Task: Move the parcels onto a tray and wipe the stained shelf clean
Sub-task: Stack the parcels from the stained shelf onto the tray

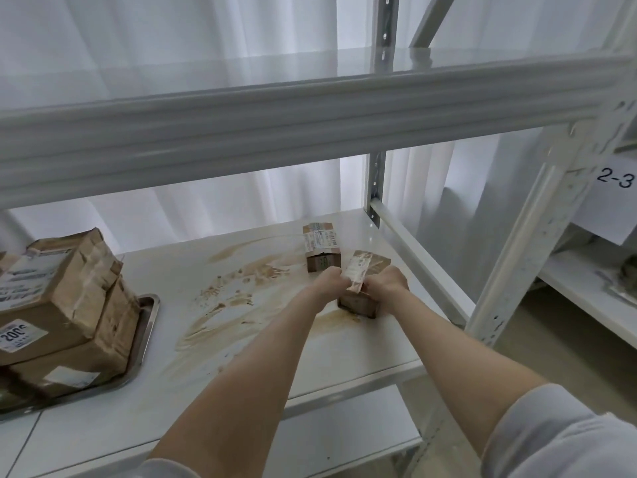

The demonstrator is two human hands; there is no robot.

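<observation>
A small brown cardboard parcel (366,267) with a white label stands on the white shelf (344,346) at the right. My left hand (329,282) grips its left side and my right hand (387,282) grips its right side. Just behind it sits a second small parcel (322,248) with a printed label. Brown smeared stains (238,298) spread over the middle of the shelf. At the far left a metal tray (146,326) holds two larger crumpled parcels (65,305) stacked one on the other.
The upper shelf's beam (310,119) crosses overhead, close above my arms. A white upright post (527,236) stands at the right. Beyond it, a neighbouring rack (586,291) carries a paper tag reading 2-3 (615,179). White curtains hang behind.
</observation>
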